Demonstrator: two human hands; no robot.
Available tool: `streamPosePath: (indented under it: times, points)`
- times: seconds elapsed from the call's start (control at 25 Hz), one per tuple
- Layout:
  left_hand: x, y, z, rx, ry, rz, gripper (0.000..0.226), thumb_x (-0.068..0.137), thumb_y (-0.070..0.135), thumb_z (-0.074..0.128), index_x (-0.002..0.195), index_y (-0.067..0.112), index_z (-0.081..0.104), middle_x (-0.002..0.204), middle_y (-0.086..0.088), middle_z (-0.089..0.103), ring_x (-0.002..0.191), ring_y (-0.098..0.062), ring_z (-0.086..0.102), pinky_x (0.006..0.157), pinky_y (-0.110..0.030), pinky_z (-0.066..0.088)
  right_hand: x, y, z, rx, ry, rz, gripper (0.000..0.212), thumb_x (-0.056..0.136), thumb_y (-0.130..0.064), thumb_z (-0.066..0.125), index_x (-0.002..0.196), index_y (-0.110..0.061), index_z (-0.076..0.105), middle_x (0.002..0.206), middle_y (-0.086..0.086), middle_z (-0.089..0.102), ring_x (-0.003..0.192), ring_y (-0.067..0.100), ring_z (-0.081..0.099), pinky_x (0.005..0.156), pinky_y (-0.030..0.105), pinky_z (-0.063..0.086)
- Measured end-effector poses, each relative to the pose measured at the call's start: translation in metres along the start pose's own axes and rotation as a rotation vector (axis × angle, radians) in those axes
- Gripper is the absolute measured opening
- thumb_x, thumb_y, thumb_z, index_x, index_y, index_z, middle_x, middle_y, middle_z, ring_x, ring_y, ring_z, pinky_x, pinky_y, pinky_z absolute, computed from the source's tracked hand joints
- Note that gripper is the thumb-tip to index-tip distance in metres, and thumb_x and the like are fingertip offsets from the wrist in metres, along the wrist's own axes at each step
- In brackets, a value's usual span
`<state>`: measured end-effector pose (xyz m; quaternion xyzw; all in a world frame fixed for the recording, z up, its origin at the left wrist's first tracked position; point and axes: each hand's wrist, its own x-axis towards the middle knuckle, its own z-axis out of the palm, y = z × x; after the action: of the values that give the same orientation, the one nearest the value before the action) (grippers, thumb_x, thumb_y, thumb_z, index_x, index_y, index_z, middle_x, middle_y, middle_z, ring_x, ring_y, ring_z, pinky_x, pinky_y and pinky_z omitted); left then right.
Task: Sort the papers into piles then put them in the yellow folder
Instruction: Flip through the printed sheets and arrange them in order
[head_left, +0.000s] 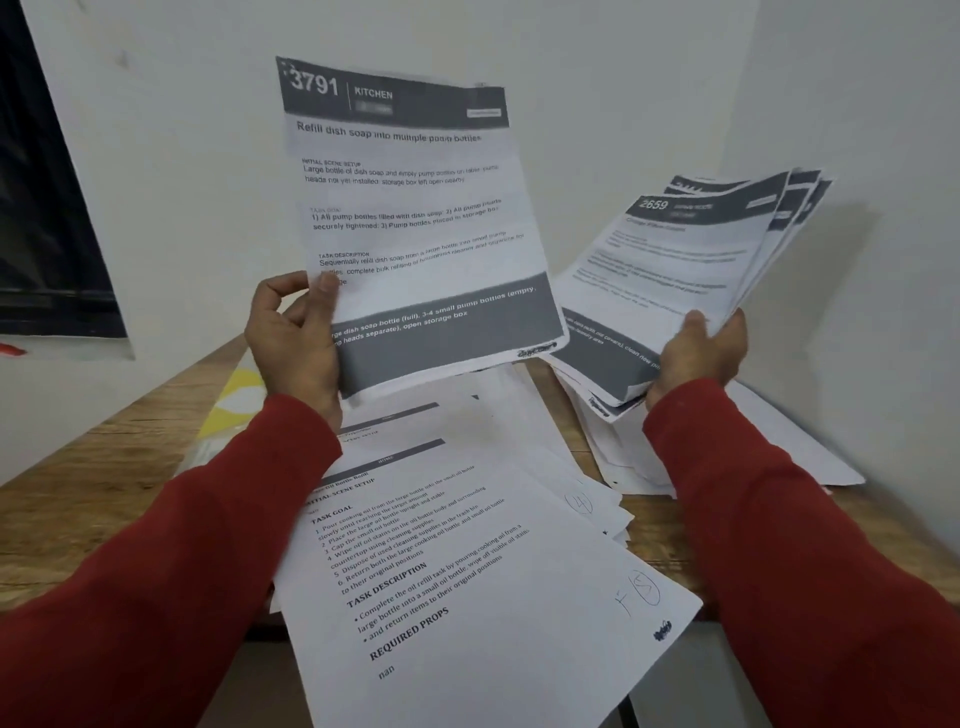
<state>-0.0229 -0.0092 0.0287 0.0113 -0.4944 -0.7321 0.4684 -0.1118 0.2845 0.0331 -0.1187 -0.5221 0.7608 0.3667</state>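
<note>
Window (47, 171): dark pane at the far left, set in a white wall (623, 62).

Yellow folder (236, 402): lies flat on the wooden table (104, 447), left of the papers; only a yellow and white corner shows, the rest hidden by the left sleeve (171, 571) and sheets.

Left hand (293, 338): raised above the table, thumb on the front and fingers behind, pinching the lower left edge of a single sheet (415, 208). Sheet held nearly upright, long axis vertical with a slight tilt to the left at the top; dark header "3791 KITCHEN" uppermost, print facing the camera.

Table pile (467, 571): loose printed sheets fanned on the table below the held sheet, long axes running from near left to far right; the nearest sheet overhangs the table's front edge, with handwritten marks near its right side.

Right hand (696, 358): palm up, thumb on top, gripping the near end of a thick stack (701, 260). Stack tilts up and away to the right, header "2659" at the far end, sheets fanned at the top.

White sheets (639, 462): lie on the table beneath the stack.

Right sleeve (805, 545): red, as the left.
</note>
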Motion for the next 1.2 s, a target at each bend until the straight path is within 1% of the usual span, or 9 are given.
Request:
streamPosePath:
  times: [0.12,0.24,0.4,0.56,0.68,0.8,0.88,1.0,1.2]
  points:
    - [-0.002,-0.002,0.002,0.024,-0.054,-0.009,0.017,0.091,0.019,0.073,0.093,0.021,0.056,0.073,0.004,0.076,0.069,-0.010,0.066,0.068,-0.028,0.054,-0.009,0.004,0.008,0.048,-0.244,0.031,0.035,0.093,-0.015,0.056,0.128,-0.012,0.060,0.120,0.008,0.070,0.107,0.027,0.069,0.098,0.047,0.055]
    - [-0.004,-0.009,0.003,0.169,-0.117,0.024,0.018,0.088,0.027,0.077,0.088,0.024,0.059,0.076,0.005,0.074,0.071,-0.008,0.065,0.074,-0.029,0.053,-0.034,0.002,0.015,0.057,-0.540,0.053,0.021,0.097,-0.010,0.058,0.117,-0.012,0.064,0.110,0.007,0.075,0.099,0.025,0.073,0.087,0.040,0.060]
    - [-0.004,-0.016,0.002,0.306,-0.098,0.020,0.024,0.088,0.038,0.075,0.082,0.028,0.053,0.109,0.001,0.072,0.080,-0.013,0.067,0.076,-0.033,0.055,-0.062,0.005,0.020,0.049,-0.774,0.056,0.019,0.102,-0.010,0.054,0.118,-0.016,0.063,0.114,0.006,0.075,0.104,0.025,0.072,0.089,0.038,0.059]
    - [-0.003,-0.018,0.001,0.359,-0.167,-0.054,0.028,0.089,0.036,0.075,0.092,0.024,0.050,0.102,0.000,0.071,0.085,-0.017,0.068,0.088,-0.045,0.057,-0.068,0.001,0.017,0.064,-0.831,0.070,0.025,0.105,-0.017,0.050,0.129,-0.015,0.059,0.120,0.004,0.073,0.110,0.021,0.070,0.096,0.039,0.056]
    - [-0.011,-0.021,0.003,0.367,-0.249,-0.063,0.036,0.089,0.023,0.076,0.108,0.020,0.046,0.102,0.000,0.073,0.092,-0.020,0.072,0.090,-0.044,0.058,-0.070,-0.002,0.018,0.061,-0.843,0.131,0.047,0.102,-0.042,0.053,0.142,-0.018,0.051,0.130,-0.003,0.068,0.114,0.011,0.068,0.094,0.027,0.056]
    - [-0.012,-0.020,0.004,0.350,-0.257,-0.044,0.046,0.087,0.018,0.078,0.115,0.022,0.041,0.101,0.001,0.074,0.091,-0.019,0.072,0.087,-0.043,0.059,-0.067,0.001,0.020,-0.021,-0.875,0.110,0.072,0.089,-0.061,0.061,0.149,-0.024,0.044,0.143,-0.010,0.057,0.130,0.007,0.055,0.115,0.036,0.039]
    - [-0.012,-0.018,0.003,0.330,-0.263,-0.044,0.054,0.085,0.016,0.079,0.121,0.025,0.040,0.101,0.002,0.074,0.088,-0.014,0.073,0.081,-0.037,0.060,-0.066,0.005,0.020,-0.019,-0.895,0.098,0.057,0.095,-0.046,0.064,0.144,-0.022,0.048,0.139,-0.008,0.061,0.128,0.009,0.057,0.113,0.036,0.042]
    - [-0.012,-0.019,0.004,0.313,-0.295,-0.060,0.058,0.083,0.016,0.081,0.128,0.028,0.045,0.104,0.001,0.074,0.091,-0.015,0.074,0.078,-0.032,0.059,-0.066,0.008,0.020,0.047,-0.895,0.061,0.037,0.099,-0.015,0.061,0.135,-0.012,0.054,0.125,0.001,0.070,0.110,0.012,0.069,0.094,0.027,0.055]
    - [-0.006,-0.023,0.003,0.313,-0.315,-0.080,0.021,0.099,0.031,0.061,0.110,0.014,0.069,0.102,-0.001,0.075,0.088,-0.017,0.070,0.084,-0.039,0.055,-0.061,0.008,0.022,0.075,-0.860,0.035,0.035,0.101,-0.006,0.055,0.136,-0.009,0.053,0.128,0.007,0.068,0.116,0.022,0.067,0.099,0.035,0.054]
